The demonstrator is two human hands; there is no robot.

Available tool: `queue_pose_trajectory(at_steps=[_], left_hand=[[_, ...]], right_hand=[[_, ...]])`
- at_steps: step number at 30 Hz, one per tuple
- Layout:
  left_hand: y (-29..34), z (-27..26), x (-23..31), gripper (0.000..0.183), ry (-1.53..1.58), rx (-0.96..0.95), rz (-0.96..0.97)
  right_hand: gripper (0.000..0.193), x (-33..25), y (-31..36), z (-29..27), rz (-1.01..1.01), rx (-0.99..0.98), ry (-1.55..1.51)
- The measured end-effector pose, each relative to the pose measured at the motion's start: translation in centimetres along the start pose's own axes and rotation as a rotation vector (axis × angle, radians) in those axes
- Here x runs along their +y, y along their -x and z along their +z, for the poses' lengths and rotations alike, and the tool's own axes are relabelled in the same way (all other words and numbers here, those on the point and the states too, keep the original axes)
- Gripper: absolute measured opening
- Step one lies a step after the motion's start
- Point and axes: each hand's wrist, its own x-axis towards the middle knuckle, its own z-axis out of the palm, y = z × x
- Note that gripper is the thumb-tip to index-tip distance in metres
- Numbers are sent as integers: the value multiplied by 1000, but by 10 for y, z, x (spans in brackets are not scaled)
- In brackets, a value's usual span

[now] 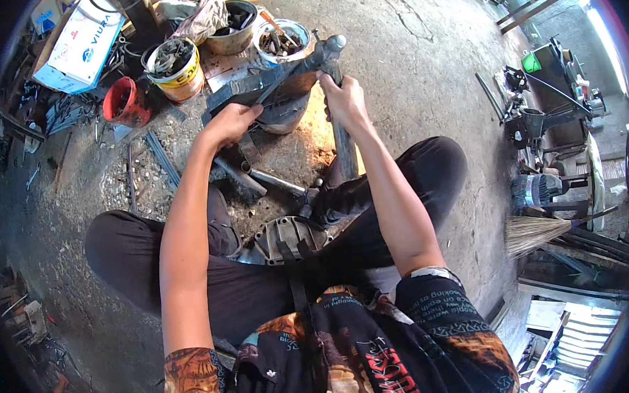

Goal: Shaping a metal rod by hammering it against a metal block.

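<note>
My right hand [345, 99] is closed round the handle of a hammer [329, 48], whose head lies over the far right end of a dark metal anvil [227, 96]. The lower handle runs down past my wrist. At the anvil's near edge, my left hand [232, 124] pinches a thin metal rod [269, 91] that slants across its top. Under my hands, on the floor, lie a short metal pipe [239, 176] and a long-handled metal tool [279, 181]. A ribbed metal casting [288, 238] sits between my crossed legs.
Beyond the anvil stand a yellow-and-white bucket [180, 79], a red bucket [126, 103], a white bucket [283, 41] and a dark tub [231, 26], all holding scrap. A white-blue carton [83, 48] is far left. Metal rods [162, 158] lie leftward; a straw broom [540, 232] lies right.
</note>
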Motion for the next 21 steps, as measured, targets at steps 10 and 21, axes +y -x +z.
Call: queue_pose_trajectory(at_steps=[10,21], left_hand=[[4,-1,7,56,108,-75,-66],[2,-2,6,50,205,-186,-109]], right_hand=[[51,-5,3,9,-257,128,19],[34,-56,33,-22,-396,196,-246]])
